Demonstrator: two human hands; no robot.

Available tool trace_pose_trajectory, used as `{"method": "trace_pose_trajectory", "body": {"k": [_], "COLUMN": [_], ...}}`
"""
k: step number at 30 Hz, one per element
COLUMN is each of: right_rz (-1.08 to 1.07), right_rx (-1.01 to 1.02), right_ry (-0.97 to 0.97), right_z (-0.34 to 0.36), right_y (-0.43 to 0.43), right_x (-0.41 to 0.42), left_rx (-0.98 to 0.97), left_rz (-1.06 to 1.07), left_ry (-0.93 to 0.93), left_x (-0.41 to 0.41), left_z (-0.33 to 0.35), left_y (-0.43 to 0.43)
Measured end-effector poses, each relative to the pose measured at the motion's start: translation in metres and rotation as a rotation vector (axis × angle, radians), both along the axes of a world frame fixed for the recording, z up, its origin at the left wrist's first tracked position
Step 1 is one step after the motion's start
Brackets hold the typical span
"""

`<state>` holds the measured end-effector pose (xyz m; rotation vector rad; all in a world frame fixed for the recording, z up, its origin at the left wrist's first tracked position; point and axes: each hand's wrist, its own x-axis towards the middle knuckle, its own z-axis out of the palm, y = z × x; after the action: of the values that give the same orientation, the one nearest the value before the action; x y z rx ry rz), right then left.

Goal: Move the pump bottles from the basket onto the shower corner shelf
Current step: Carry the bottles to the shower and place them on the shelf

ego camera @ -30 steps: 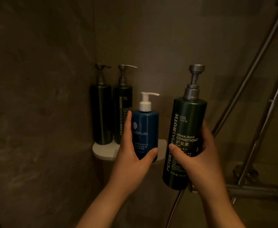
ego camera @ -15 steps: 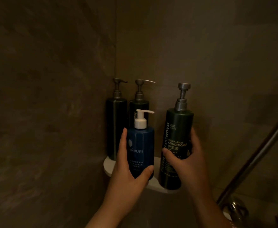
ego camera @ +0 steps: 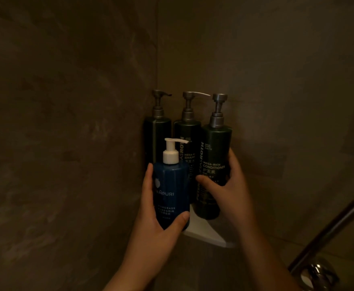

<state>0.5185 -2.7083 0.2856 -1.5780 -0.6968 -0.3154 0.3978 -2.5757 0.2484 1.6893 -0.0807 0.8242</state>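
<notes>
My left hand [ego camera: 157,223] grips a blue pump bottle [ego camera: 170,190] with a white pump, held at the front left of the white corner shelf [ego camera: 205,231]. My right hand [ego camera: 228,192] is wrapped around a tall dark green conditioner bottle [ego camera: 214,156] standing upright on the shelf's right side. Behind them, against the corner, stand two more dark green pump bottles, one at the left [ego camera: 157,131] and a shampoo bottle [ego camera: 187,139] in the middle. Whether the blue bottle's base rests on the shelf is hidden by my hand.
Dark stone walls meet in the corner behind the shelf. A metal shower rail [ego camera: 335,227] slants up at the lower right, with a chrome fitting [ego camera: 316,274] below it. The basket is not in view.
Both hands have moved in toward the corner. The conditioner bottle went from held in the air to standing on the shelf; the blue bottle shifted closer to the shelf's front left.
</notes>
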Motion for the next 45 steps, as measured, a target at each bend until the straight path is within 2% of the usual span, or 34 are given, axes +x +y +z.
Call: {"method": "trace_pose_trajectory", "body": {"k": [3,9,16,25,31,37,45], "right_rz": [-0.001,-0.181,0.040,-0.064,-0.091,-0.116,-0.121], "right_rx": [-0.026,-0.026,-0.031,0.047,0.047,0.023,0.030], "right_ry": [0.003,0.017,0.107,0.137,0.107,0.112,0.110], "right_z": [0.000,-0.013,-0.025,-0.036,-0.040,-0.041,-0.039], "right_y": [0.000,-0.040,-0.074,-0.100,-0.096,-0.088,-0.075], "right_x": [-0.003,-0.035,-0.068,-0.068,-0.063,-0.043,-0.026], "left_rx": [0.025,0.067,0.157,0.241,0.401,0.793,0.873], "left_rz": [-0.012,-0.079,-0.152,-0.205,-0.123,0.243,0.387], "left_ry": [-0.002,0.018,0.020,0.000,0.061,0.112,0.220], "left_x": [-0.002,-0.003,0.008,0.024,0.021,0.009,0.001], "left_z": [0.000,-0.008,-0.010,-0.016,-0.016,-0.018,-0.018], "left_y": [-0.005,-0.025,-0.071,-0.105,-0.094,-0.060,-0.030]}}
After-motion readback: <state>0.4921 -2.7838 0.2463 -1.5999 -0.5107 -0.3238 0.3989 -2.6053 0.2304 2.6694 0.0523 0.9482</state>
